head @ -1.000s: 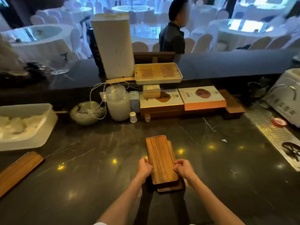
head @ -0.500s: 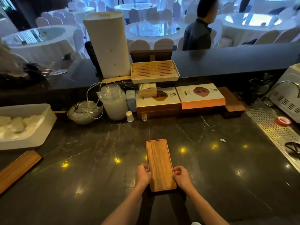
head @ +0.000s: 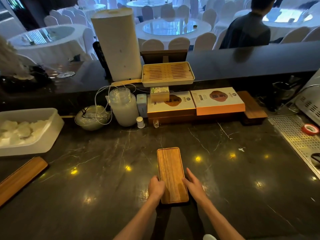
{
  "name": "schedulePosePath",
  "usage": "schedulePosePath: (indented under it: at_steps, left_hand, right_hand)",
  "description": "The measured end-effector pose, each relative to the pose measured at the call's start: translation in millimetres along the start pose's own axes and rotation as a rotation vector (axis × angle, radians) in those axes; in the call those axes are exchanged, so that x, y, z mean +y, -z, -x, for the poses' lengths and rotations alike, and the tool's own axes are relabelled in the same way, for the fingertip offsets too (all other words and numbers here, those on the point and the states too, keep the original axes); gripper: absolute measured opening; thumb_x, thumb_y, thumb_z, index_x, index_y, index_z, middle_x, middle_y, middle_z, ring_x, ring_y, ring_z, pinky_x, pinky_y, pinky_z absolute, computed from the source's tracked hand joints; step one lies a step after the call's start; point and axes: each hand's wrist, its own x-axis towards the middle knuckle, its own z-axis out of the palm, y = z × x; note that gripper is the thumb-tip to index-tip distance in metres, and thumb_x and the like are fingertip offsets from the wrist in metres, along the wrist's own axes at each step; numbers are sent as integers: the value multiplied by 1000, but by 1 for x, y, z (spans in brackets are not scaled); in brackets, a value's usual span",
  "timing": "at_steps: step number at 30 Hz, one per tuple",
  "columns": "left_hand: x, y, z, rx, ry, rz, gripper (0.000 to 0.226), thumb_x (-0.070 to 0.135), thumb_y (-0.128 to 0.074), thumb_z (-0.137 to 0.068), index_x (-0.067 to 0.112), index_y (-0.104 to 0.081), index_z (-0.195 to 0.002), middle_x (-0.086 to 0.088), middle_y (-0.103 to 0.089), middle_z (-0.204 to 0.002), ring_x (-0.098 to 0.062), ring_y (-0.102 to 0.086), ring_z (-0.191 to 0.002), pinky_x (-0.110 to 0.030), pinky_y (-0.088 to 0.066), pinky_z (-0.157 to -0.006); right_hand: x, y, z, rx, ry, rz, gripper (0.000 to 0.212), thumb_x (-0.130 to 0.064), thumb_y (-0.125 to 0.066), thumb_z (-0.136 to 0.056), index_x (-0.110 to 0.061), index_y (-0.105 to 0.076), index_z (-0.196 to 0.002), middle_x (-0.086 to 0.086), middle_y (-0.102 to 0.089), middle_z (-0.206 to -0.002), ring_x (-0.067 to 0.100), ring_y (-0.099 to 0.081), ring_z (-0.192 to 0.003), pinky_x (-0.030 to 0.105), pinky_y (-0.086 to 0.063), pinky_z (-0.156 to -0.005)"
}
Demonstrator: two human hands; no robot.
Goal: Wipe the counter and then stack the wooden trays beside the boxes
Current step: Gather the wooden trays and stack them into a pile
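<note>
Left hand: my left hand (head: 156, 187) sits at the near left edge of the wooden tray stack (head: 172, 175), fingers curled against its side, gripping it.
Right hand: my right hand (head: 194, 185) lies along the near right edge, fingers (head: 190, 173) extended and loosely together, flat against the side rather than wrapped around it.
Task thing: the stack rests on the dark tabletop (head: 107, 187), near centre, long axis running near to far. I see 1 top face; how many trays lie under it I cannot tell.
Other tray: 1 more wooden tray (head: 20, 177) lies at the near left, well apart from the stack.
Step in hand: I judge the wiping is done and the trays are being squared up between both hands.
Destination: the boxes (head: 195, 103) sit at the far edge of the tabletop; a wooden board (head: 252, 104) lies just to their right.
Next move: I would close both hands on the stack, lift it level, and carry it far and right to set it beside the boxes.
</note>
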Motion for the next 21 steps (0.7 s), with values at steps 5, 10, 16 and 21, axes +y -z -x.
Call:
schedulePosePath:
  at_steps: [5, 10, 16, 21]
  left_hand:
    - [-11, -8, 10, -30, -43, 104, 26, 22, -52, -96, 19, -61, -120, 4, -68, -104, -11, -64, -93, -30, -55, -82]
    - [-12, -11, 17, -31, -87, 90, 34, 18, -55, -94, 22, -56, -128, 4, -67, -110, -11, -63, -98, -29, -55, -84]
    - [-13, -8, 18, -29, -94, 60, 38, 13, -54, -94, 21, -54, -131, 9, -63, -106, -10, -61, -99, -25, -54, -83]
    - [-13, -10, 19, -13, -79, 53, 37, 13, -53, -95, 20, -54, -131, 6, -65, -109, -11, -63, -100, -31, -56, -86]
  right_hand:
    - [6, -10, 6, -91, -33, -109, 69, -20, -53, -97, -25, -14, -153, 3, -37, -153, 13, -45, -127, 33, -45, -103]
    - [5, -14, 11, -85, -68, -164, 71, -14, -51, -97, -28, -11, -153, 4, -40, -148, 13, -48, -118, 34, -45, -99]
    - [2, -11, 12, -98, -80, -173, 70, -8, -48, -96, -27, -13, -153, 5, -38, -150, 12, -45, -118, 33, -42, -98]
    - [1, -11, 15, -105, -80, -148, 71, -8, -48, -96, -28, -12, -153, 4, -38, -149, 11, -46, -115, 31, -45, -95]
